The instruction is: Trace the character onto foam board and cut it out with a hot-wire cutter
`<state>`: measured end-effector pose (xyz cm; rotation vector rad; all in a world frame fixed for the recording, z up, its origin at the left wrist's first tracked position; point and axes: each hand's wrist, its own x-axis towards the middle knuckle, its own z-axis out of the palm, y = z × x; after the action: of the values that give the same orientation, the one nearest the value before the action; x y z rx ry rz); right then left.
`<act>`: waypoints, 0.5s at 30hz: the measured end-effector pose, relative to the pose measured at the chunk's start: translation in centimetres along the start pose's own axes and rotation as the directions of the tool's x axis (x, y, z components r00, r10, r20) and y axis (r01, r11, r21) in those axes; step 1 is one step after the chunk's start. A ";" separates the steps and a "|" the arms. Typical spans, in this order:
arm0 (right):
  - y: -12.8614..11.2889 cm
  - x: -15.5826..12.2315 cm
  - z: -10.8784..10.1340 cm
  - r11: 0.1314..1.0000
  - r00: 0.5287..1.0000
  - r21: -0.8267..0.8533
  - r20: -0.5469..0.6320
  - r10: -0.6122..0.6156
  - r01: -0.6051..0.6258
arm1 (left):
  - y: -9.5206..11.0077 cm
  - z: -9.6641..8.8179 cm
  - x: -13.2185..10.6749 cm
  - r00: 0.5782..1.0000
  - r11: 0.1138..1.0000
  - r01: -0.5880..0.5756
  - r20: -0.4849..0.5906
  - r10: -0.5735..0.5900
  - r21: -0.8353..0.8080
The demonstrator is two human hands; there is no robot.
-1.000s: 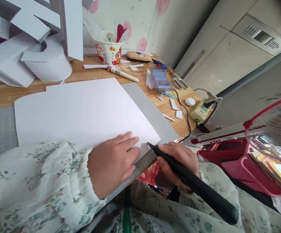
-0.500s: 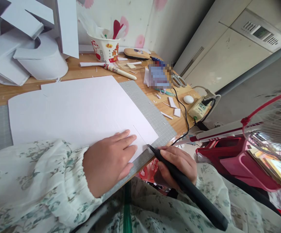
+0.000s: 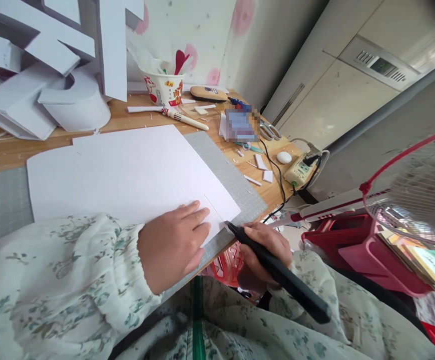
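Note:
A large white foam board sheet (image 3: 115,175) lies on a grey gridded cutting mat (image 3: 245,192). My left hand (image 3: 175,245) rests flat on the sheet's near right part, fingers stretched out. My right hand (image 3: 268,250) is wrapped around a long black craft knife (image 3: 288,282). The knife's tip meets the sheet's near right edge, at the end of a thin straight line running across the board. Its handle slants down toward my right sleeve.
White box-like letter shapes (image 3: 74,100) stack at the back left. Behind the sheet are a paper cup (image 3: 166,90), a cream pen (image 3: 185,120) and a tan case (image 3: 208,93). Scissors (image 3: 270,131), white scraps (image 3: 260,162) and a power strip (image 3: 302,170) lie on the right.
The view has shifted slightly, so the table scene sits a little lower. The knife's handle end has swung up and left; its tip stays near the sheet's edge. My left hand stays flat.

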<state>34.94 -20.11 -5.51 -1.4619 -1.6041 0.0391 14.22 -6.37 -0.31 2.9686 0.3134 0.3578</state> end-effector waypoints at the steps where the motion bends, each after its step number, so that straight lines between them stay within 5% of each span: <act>1: -0.6 0.6 -0.3 1.000 0.999 0.013 -0.019 -0.028 0.029 | 0.0 0.0 0.0 1.000 1.000 0.000 0.004 0.000 0.004; 5: -2.3 2.0 -1.2 1.000 0.999 -0.019 -0.043 0.001 -0.002 | 0.1 -0.2 0.1 0.999 1.000 -0.003 0.039 0.002 0.012; 10: -1.5 2.4 -1.3 0.985 0.940 0.050 -0.293 0.174 -0.167 | 0.1 -0.4 0.1 0.996 1.000 0.009 0.084 -0.009 0.007; 15: 0.2 4.2 -0.6 0.894 0.891 0.282 -0.197 0.408 -0.347 | 0.2 -0.5 0.0 0.997 1.000 0.020 0.077 -0.019 -0.007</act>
<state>36.07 -17.06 -2.74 -1.5025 -1.0496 0.2547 14.16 -6.48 0.19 2.9604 0.3309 0.2416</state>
